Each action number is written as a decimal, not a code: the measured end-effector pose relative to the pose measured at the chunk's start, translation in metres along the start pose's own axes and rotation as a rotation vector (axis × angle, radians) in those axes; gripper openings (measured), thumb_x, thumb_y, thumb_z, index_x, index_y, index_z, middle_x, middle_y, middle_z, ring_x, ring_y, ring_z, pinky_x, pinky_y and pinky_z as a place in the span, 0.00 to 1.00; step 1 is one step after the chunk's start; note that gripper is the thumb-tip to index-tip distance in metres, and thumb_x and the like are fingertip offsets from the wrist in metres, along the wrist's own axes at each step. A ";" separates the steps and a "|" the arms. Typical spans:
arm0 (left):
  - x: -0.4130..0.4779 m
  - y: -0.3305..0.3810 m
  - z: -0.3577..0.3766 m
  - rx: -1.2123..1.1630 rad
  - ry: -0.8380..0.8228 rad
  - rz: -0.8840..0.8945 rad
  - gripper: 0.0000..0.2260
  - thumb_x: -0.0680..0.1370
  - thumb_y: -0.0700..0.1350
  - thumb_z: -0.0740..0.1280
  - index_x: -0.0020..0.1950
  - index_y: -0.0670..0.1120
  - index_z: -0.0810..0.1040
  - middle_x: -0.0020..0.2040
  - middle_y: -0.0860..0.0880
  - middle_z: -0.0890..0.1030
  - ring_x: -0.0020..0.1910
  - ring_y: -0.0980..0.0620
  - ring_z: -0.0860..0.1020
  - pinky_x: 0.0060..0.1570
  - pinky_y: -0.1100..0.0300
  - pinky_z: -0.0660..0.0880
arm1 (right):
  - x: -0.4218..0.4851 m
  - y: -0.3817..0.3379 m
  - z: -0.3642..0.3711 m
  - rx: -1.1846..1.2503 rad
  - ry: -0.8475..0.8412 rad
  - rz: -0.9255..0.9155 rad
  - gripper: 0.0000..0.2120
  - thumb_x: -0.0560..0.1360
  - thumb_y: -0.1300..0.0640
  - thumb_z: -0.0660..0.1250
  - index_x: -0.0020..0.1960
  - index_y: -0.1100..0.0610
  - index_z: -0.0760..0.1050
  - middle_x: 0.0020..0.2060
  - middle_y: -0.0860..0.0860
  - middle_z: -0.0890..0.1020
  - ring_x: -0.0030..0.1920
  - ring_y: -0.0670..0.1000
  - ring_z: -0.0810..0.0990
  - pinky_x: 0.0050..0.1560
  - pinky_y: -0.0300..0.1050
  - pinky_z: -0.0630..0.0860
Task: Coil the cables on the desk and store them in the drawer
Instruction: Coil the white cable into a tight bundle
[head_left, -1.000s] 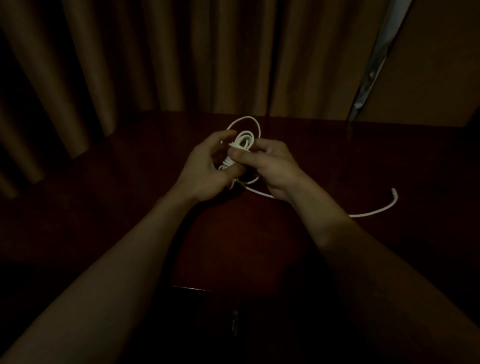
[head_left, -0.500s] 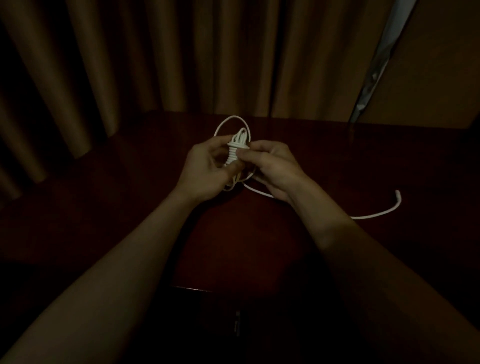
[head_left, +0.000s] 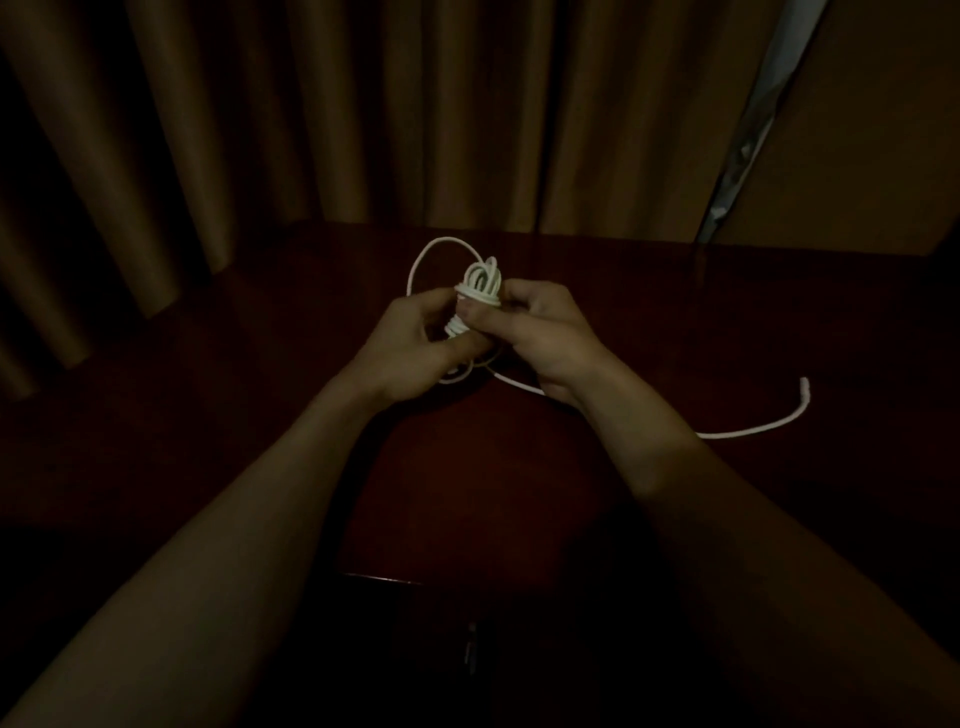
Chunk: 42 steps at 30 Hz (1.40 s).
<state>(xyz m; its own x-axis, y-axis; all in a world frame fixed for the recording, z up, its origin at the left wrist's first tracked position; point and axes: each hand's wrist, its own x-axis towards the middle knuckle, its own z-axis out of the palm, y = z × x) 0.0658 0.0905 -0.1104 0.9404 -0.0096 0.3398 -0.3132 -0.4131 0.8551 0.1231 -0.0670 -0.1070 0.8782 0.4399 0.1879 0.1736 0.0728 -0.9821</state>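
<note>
A white cable (head_left: 480, 283) is bundled into a small coil held upright over the dark wooden desk (head_left: 218, 395). My left hand (head_left: 415, 348) grips the lower part of the bundle. My right hand (head_left: 545, 332) pinches the wraps around its upper part with thumb and fingers. One loose loop arcs above the hands. A free tail (head_left: 753, 428) runs from under my right wrist across the desk to the right, its end curving up. A drawer front with a small handle (head_left: 470, 649) is dimly visible below the desk's near edge.
Brown curtains (head_left: 311, 114) hang behind the desk. A pale strip (head_left: 748, 135) shows at the curtain's right edge beside a plain wall. The room is very dark, and the desk's left and right sides are barely readable.
The loose loop above the hands has shifted left and the wraps around the bundle's waist look tighter and more numerous. The hands stayed nearly in place; the tail barely moved.
</note>
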 end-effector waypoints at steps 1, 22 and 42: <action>0.000 0.001 0.000 -0.019 -0.025 -0.003 0.15 0.79 0.37 0.72 0.66 0.45 0.80 0.57 0.50 0.86 0.57 0.56 0.84 0.55 0.63 0.80 | 0.000 0.000 -0.002 -0.003 -0.008 -0.003 0.11 0.78 0.61 0.73 0.59 0.63 0.82 0.47 0.56 0.88 0.47 0.51 0.88 0.48 0.43 0.83; 0.003 -0.010 0.004 0.110 0.095 0.111 0.18 0.76 0.46 0.73 0.65 0.45 0.81 0.57 0.51 0.86 0.57 0.54 0.84 0.59 0.49 0.82 | 0.001 0.001 0.004 0.066 0.041 0.141 0.11 0.78 0.59 0.73 0.56 0.65 0.83 0.45 0.55 0.87 0.42 0.48 0.86 0.41 0.39 0.79; 0.000 -0.006 0.006 0.335 0.331 0.061 0.12 0.73 0.48 0.79 0.53 0.53 0.80 0.44 0.61 0.82 0.44 0.66 0.81 0.43 0.60 0.80 | -0.001 -0.008 0.004 0.117 0.038 0.156 0.11 0.76 0.56 0.75 0.54 0.62 0.81 0.46 0.54 0.86 0.39 0.45 0.84 0.36 0.36 0.76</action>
<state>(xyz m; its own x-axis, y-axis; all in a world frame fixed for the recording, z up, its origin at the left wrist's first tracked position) 0.0689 0.0877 -0.1181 0.8119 0.2248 0.5388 -0.2557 -0.6927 0.6744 0.1193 -0.0642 -0.0994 0.9071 0.4198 0.0312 -0.0173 0.1112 -0.9936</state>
